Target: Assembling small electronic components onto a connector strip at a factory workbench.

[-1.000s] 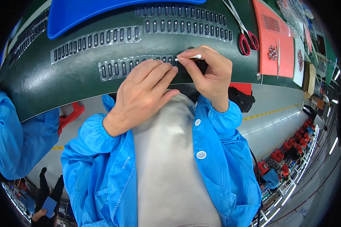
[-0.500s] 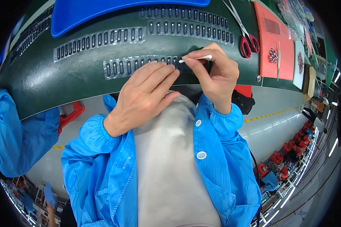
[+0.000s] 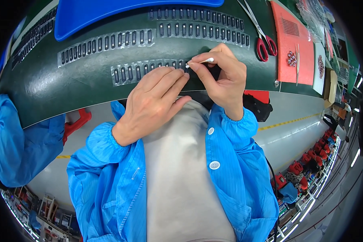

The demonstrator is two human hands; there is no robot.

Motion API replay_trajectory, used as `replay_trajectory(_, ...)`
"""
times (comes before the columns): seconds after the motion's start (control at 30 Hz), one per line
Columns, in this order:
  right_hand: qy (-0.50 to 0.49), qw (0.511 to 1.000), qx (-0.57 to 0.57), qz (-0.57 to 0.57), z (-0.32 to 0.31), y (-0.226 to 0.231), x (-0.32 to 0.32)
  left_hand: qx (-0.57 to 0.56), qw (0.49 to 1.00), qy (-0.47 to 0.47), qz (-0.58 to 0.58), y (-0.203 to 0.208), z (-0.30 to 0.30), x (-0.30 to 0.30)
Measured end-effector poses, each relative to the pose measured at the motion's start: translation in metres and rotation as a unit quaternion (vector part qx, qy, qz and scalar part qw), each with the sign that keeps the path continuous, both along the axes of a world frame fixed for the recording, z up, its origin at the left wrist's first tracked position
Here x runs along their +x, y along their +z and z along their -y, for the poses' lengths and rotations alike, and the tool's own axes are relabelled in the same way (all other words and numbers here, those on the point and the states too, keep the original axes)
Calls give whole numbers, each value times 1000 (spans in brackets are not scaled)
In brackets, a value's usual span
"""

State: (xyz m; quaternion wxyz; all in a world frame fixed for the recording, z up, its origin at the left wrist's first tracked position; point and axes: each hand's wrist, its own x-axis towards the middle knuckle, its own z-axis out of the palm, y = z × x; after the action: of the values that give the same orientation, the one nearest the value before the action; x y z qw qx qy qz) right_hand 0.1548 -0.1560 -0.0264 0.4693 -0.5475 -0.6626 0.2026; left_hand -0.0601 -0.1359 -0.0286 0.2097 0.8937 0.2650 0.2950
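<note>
My right hand (image 3: 226, 78) pinches a white cotton swab (image 3: 207, 60) between thumb and fingers. One swab tip is down at the right part of a clear strip (image 3: 121, 80) that carries a row of small black parts; my fingers hide some of that strip. Flat on the same strip rests my left hand (image 3: 153, 99), its fingers stretched out side by side with the thumb apart, holding nothing. Farther back lie more such strips: one to the left (image 3: 105, 42) and two stacked rows at the centre (image 3: 203, 31).
A blue tray (image 3: 74, 26) stands at the back. Right of the strips lie red-handled scissors (image 3: 262, 42), then a pink foam sheet (image 3: 286, 36) with small metal parts (image 3: 291, 59) and tweezers (image 3: 297, 64). At left, a co-worker's blue sleeve (image 3: 20, 145) reaches the table edge.
My right hand has moved slightly left with the cotton swab, whose tip is now closer to my left fingertips. My left hand stays almost in place on the strip.
</note>
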Motion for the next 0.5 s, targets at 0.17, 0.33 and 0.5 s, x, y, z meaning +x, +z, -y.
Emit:
replay_trajectory(0.17, -5, 1000, -18, 5, -1, 0, 2, -5, 1000, 3, -1, 1, 1, 0)
replay_trajectory(0.33, -14, 1000, 21, 20, 2, 3, -4, -1, 1000, 0, 10, -2, 1, -1)
replay_trajectory(0.5, -21, 999, 13, 27, -4, -3, -10, -3, 1000, 3, 6, -1, 2, -1)
